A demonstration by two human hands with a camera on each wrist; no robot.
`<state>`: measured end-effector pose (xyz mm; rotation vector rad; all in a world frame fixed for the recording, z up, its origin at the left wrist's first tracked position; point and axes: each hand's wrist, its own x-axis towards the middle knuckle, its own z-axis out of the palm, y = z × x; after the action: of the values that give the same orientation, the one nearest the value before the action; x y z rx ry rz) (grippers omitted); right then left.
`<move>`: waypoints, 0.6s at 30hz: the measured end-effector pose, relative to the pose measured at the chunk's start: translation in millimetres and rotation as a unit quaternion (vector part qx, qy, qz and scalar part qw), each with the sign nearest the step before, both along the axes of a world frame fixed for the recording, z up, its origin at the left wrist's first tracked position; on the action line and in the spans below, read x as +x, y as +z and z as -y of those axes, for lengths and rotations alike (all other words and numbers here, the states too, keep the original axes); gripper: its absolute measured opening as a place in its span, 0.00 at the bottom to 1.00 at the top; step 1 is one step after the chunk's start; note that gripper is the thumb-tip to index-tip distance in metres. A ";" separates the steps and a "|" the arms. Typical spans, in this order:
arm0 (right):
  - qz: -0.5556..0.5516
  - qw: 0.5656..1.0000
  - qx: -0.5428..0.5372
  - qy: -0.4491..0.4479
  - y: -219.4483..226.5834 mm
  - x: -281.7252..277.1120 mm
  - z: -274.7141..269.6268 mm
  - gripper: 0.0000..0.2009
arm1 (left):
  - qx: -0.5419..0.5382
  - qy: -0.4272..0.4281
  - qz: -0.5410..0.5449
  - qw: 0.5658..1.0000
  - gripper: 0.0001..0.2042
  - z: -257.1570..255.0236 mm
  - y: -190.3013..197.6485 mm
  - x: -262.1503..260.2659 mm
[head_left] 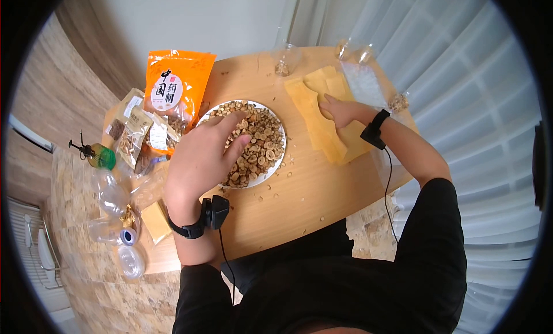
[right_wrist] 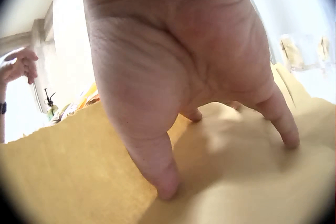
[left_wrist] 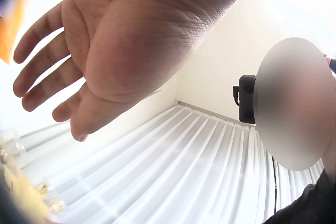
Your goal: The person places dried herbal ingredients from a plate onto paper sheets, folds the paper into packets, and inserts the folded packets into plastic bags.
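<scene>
My left hand (head_left: 201, 155) hovers over the left side of a white plate (head_left: 283, 152), and parts of the plate lie hidden behind it. Dried brown and tan slices (head_left: 262, 135) are heaped on the plate. In the left wrist view the fingers of that hand (left_wrist: 121, 50) are loosely extended and hold nothing. To the right, my right hand (head_left: 343, 111) rests on overlapping yellow sheets (head_left: 322, 132). The right wrist view shows its thumb and fingers spread, with fingertips pressing on the yellow surface (right_wrist: 79, 166).
An orange pouch (head_left: 193, 75) stands behind the plate, beside smaller clear packets (head_left: 135, 132). Along the table's left edge are a green spray bottle (head_left: 103, 157), plastic cups (head_left: 106, 230) and a yellow packet (head_left: 156, 220). Clear cups (head_left: 282, 68) and a clear bag (head_left: 364, 86) lie toward the back.
</scene>
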<state>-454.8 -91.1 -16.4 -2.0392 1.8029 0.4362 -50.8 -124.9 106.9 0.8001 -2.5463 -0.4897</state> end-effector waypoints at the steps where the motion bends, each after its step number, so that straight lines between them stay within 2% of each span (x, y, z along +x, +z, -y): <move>1: 0.036 0.998 0.002 -0.057 10.2 7.4 -0.4 0.46 | 0.002 -0.003 -0.006 1.000 0.15 0.3 -0.4 -0.4; 2: 0.071 0.991 0.003 -0.113 15.0 11.6 -0.2 0.47 | 0.003 -0.003 -0.005 1.000 0.15 0.1 -0.1 -0.8; 6: 0.128 0.980 0.037 -0.145 7.5 8.6 3.2 0.48 | 0.023 0.006 0.024 0.999 0.16 -1.6 1.7 -2.1; 8: 0.037 0.992 -0.024 -0.114 -7.6 10.0 -5.3 0.58 | 0.018 0.006 0.025 0.999 0.16 -2.4 2.2 -1.8; 9: 0.037 0.993 -0.023 -0.114 -6.7 15.8 -7.7 0.58 | 0.022 0.008 0.030 0.999 0.16 -2.6 2.7 -1.7; 11: -0.022 0.984 -0.042 -0.173 -4.5 28.1 -9.5 0.62 | 0.026 0.011 0.036 0.999 0.17 -2.8 2.6 -1.0; 15: -0.042 0.983 -0.019 -0.175 6.4 35.3 -10.7 0.63 | 0.020 0.002 0.035 0.999 0.17 -1.9 1.4 -2.2; 18: -0.029 0.988 0.011 -0.151 0.3 25.4 -3.1 0.59 | 0.022 0.000 0.038 0.999 0.17 -2.1 1.3 -3.6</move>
<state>-429.4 -88.0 -16.1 -1.7140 2.0891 0.4257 -54.4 -122.8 108.2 0.8479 -2.6133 -0.5262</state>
